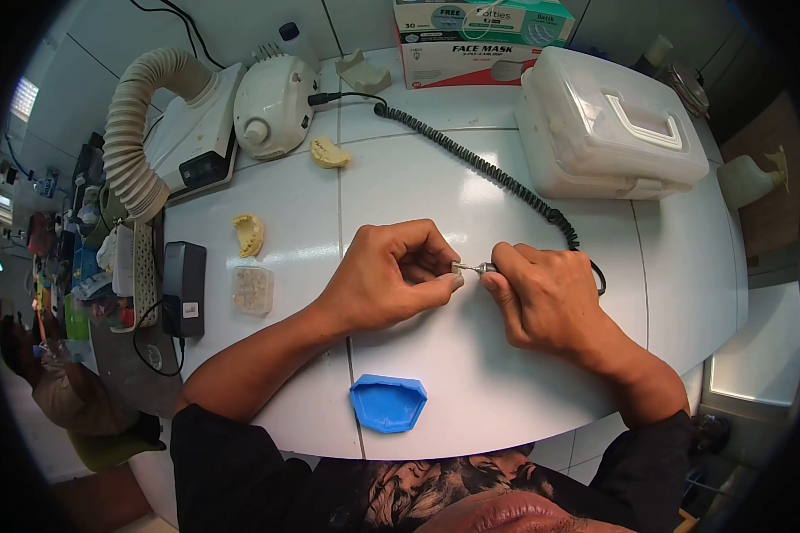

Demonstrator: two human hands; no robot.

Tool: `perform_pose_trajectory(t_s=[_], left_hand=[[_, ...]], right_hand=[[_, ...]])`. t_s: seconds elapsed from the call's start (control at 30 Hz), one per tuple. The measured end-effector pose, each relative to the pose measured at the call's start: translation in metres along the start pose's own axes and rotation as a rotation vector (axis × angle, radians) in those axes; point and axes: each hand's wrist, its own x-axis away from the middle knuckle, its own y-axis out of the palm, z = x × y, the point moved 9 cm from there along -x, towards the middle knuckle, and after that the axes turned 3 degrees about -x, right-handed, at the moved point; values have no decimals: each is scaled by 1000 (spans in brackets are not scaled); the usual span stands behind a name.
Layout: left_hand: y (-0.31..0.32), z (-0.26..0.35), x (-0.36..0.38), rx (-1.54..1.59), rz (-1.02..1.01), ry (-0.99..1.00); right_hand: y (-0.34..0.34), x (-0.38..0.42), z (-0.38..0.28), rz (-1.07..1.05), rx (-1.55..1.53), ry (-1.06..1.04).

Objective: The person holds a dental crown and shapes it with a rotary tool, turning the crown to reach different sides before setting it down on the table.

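Your right hand [551, 302] grips the handpiece [487, 266], its coiled cord [480, 164] trailing away behind your knuckles so it stays clear. Your left hand [391, 275] pinches the bur tip [459, 266], steadying it just beside the right fingers. Nearer you lies a blue tray [388, 402]; beyond your hands, on the desk [417, 151], sits the motor unit [274, 105].

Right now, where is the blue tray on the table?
The blue tray lies at the table's near edge, just below the left hand.
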Motion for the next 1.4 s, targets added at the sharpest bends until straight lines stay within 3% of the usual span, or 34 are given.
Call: perform_pose_trajectory(t_s=[1.4], left_hand=[[1,0,0,-11,-6,0]], right_hand=[[1,0,1,1,-2,6]])
